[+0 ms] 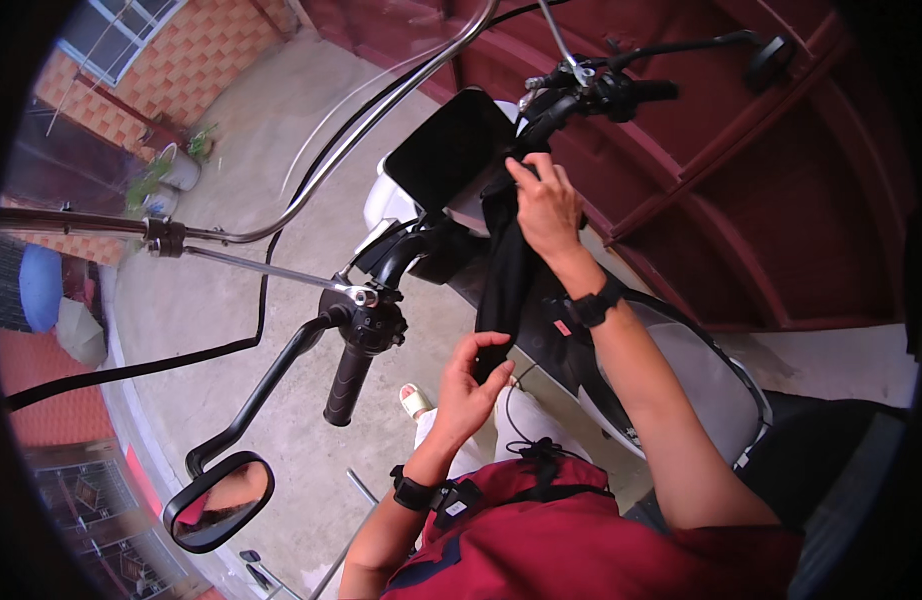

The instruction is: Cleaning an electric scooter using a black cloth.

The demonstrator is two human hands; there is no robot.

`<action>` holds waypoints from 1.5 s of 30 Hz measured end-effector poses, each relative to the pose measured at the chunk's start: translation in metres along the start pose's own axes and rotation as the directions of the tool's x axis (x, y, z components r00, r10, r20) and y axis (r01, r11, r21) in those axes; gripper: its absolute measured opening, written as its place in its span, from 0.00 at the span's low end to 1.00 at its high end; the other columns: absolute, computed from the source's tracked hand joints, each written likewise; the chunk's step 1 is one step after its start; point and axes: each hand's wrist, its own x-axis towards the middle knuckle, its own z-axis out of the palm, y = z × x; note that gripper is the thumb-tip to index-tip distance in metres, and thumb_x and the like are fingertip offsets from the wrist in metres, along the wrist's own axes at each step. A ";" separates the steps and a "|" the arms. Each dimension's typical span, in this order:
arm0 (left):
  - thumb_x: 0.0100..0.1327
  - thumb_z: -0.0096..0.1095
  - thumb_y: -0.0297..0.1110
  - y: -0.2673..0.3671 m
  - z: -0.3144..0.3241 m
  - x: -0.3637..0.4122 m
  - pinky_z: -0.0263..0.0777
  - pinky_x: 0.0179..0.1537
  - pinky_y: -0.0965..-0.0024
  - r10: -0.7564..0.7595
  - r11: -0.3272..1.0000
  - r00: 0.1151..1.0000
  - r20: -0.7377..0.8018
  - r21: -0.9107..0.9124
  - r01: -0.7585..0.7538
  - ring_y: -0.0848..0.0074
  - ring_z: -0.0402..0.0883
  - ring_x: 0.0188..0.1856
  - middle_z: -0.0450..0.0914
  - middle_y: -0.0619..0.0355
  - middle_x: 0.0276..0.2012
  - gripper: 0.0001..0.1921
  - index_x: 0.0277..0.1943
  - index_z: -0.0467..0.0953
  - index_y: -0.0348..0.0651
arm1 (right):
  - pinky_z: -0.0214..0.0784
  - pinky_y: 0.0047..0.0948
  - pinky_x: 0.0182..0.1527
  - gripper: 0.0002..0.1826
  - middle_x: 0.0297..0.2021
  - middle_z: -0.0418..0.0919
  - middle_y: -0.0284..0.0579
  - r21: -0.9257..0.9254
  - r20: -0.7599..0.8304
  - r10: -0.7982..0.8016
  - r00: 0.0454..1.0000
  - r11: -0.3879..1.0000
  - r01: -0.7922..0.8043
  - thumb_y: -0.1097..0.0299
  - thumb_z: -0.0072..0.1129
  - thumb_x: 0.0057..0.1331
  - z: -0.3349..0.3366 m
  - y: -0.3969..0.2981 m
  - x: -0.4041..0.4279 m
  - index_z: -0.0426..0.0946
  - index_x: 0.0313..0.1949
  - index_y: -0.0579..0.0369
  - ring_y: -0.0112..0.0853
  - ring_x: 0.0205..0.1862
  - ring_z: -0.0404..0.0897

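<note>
A long strip of black fabric [503, 259] stretches between my two hands, in front of a motor scooter's handlebar. My right hand [547, 202] grips its upper end, just below the handlebar's middle. Lower down, my left hand [472, 382] has thumb and fingers curled round the fabric's lower end. Beyond the fabric lies the scooter's dark, flat display or screen [461, 150]. To the left of my left hand is a black rubber handlebar grip [347, 382]. The far grip [656, 91] points away to the upper right.
A rear-view mirror [219, 501] sticks out at the lower left. Metal canopy tubing [311, 196] crosses above the handlebar. The scooter's seat [813, 442] is at my right, a dark red metal gate [731, 187] behind it. Potted plants [181, 166] stand by a brick wall.
</note>
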 end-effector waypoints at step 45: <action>0.65 0.56 0.31 0.150 0.050 0.133 0.62 0.47 0.78 0.433 0.898 0.879 -0.202 0.007 -0.440 0.81 0.68 0.42 0.72 0.61 0.39 0.13 0.50 0.73 0.33 | 0.66 0.31 0.49 0.12 0.40 0.75 0.52 0.560 -0.366 0.142 0.920 0.823 0.096 0.76 0.53 0.59 -0.054 0.027 0.253 0.77 0.42 0.66 0.40 0.44 0.75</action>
